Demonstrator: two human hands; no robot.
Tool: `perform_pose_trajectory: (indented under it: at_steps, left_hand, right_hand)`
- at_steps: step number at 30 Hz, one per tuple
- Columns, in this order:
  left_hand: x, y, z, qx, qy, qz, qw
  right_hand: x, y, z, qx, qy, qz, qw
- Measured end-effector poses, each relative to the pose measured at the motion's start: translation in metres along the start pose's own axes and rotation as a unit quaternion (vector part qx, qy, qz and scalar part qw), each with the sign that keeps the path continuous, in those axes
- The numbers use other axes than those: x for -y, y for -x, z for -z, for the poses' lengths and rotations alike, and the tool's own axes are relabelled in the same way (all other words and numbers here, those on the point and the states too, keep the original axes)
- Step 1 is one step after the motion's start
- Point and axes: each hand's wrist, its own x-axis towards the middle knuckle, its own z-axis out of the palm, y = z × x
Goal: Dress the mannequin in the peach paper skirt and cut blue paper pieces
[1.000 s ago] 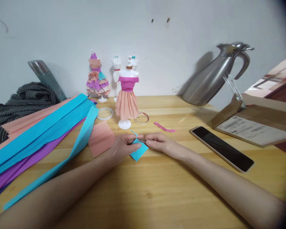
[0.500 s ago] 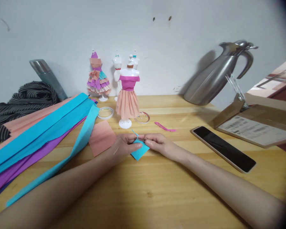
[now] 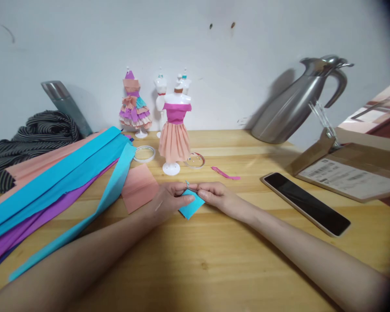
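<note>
A small blue paper piece is pinched between both my hands, its lower corner pointing toward me. My left hand grips its left upper edge, thumb on top. On the right upper edge, my right hand closes with thumb and fingers. A thin blue bit sticks up between the fingertips. Just beyond stands a white mannequin wearing a magenta top and a pleated peach skirt. Left of my left hand lies a peach paper square.
Long blue, peach and purple paper strips cover the left side. Tape rolls lie near the mannequin, a pink scrap right of it. A phone, a cardboard box and a metal jug are at the right. Other mannequins stand behind.
The thin blue bit above my fingertips now looks shorter and more upright. Both hands keep their hold on the blue paper in nearly the same place.
</note>
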Motion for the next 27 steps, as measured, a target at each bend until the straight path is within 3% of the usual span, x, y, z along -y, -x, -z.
perform_pose_trajectory:
  at_steps: [5, 9, 11, 14, 17, 20, 23, 27]
  left_hand:
    - [0.001, 0.000, 0.000, -0.013, 0.012, 0.010, 1.000]
    - [0.001, -0.001, 0.000, -0.038, -0.037, 0.024, 0.998]
    - [0.001, -0.001, 0.000, -0.052, -0.073, 0.033, 0.995]
    - [0.000, -0.001, -0.001, -0.056, -0.091, 0.028, 0.994]
    - [0.000, 0.000, 0.001, -0.053, -0.103, 0.015, 0.993]
    - [0.000, 0.003, 0.004, -0.028, -0.121, 0.008, 0.992]
    - [-0.004, 0.006, 0.006, -0.016, -0.076, 0.013, 0.997]
    - [-0.011, 0.005, 0.011, -0.089, 0.039, -0.008, 0.995]
  right_hand:
    - [-0.001, 0.000, 0.003, 0.003, -0.026, 0.006, 1.000]
    - [-0.007, -0.001, 0.010, -0.010, -0.085, 0.005, 0.996]
    - [-0.009, -0.002, 0.015, -0.044, -0.094, -0.003, 0.995]
    - [-0.008, -0.003, 0.021, -0.142, -0.032, -0.024, 0.989]
    - [-0.005, -0.005, 0.023, -0.216, 0.021, -0.005, 0.976]
    - [-0.004, -0.007, 0.019, -0.190, 0.070, 0.014, 0.979]
    - [-0.005, -0.009, 0.012, -0.153, 0.105, -0.011, 0.983]
    - [-0.010, -0.009, 0.008, -0.164, 0.158, -0.012, 0.974]
